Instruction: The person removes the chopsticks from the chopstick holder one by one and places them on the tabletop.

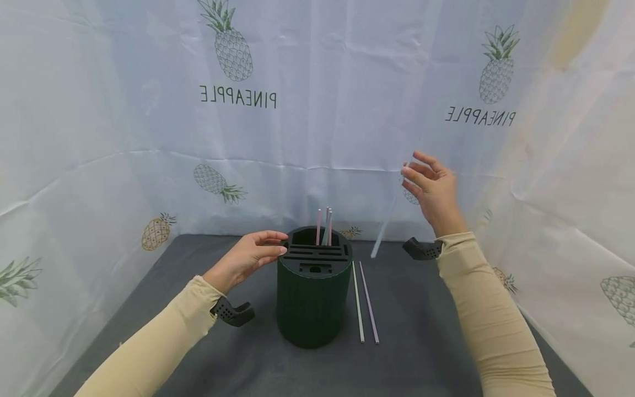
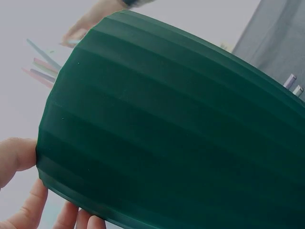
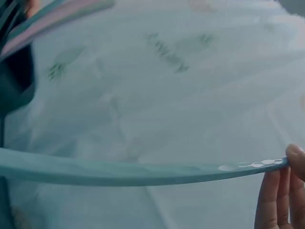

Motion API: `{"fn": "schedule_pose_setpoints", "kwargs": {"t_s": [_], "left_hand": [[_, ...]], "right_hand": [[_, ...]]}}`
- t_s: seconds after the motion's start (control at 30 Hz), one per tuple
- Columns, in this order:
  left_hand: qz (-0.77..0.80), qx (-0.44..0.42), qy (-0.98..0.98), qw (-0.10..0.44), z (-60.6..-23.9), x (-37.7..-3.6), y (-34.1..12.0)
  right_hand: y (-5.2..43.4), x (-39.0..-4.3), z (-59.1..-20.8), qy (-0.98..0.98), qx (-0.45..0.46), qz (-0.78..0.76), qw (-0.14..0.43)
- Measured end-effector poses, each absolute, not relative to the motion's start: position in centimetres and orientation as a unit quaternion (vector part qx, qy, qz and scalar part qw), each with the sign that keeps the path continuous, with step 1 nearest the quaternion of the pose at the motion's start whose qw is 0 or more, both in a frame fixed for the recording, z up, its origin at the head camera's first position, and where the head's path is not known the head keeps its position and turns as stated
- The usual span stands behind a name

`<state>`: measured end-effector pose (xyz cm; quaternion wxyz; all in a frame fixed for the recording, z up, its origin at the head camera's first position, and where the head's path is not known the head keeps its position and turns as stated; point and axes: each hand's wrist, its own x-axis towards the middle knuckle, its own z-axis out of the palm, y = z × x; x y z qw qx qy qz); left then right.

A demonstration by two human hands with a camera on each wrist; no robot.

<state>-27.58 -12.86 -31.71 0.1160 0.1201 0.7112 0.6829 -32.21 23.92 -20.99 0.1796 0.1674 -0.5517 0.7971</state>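
Clearly the weak point is our grip on the pale blue straw (image 1: 388,218): our right hand (image 1: 432,190) is raised well above the grey table (image 1: 149,309) and pinches only the straw's top end at the fingertips, the other fingers loose, so the long thin stick hangs slanted with its lower tip free in the air to the right of the dark green holder (image 1: 313,292). We judge that this tip could swing past the holder's narrow slots, or knock the pink straws (image 1: 324,226) already standing in its back compartment. Our left hand (image 1: 250,255) lies with straight fingers against the holder's upper rim, not curled round it; a hard poke might tip the holder. Two more straws (image 1: 366,300) lie on the table just beside the holder, and a dropped one could roll among them. From the blurred right wrist view, the pinch looks slight.
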Motion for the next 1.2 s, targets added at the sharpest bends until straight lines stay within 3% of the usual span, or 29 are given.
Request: {"fn": "schedule_pose_setpoints", "kwargs": {"t_s": [0.33, 0.57, 1.2], "left_hand": [[0.682, 0.119, 0.712, 0.114, -31.8, -27.6, -12.9], [0.681, 0.121, 0.714, 0.114, -31.8, -27.6, -12.8], [0.684, 0.117, 0.711, 0.11, -31.9, -27.4, -12.6]], "right_hand": [[26.8, -35.2, -32.1, -0.747, 0.065, 0.659, 0.06], [27.1, -36.3, -38.5, -0.803, 0.05, 0.593, 0.0], [25.7, -37.2, -45.6, -0.819, -0.047, 0.571, -0.023]]}}
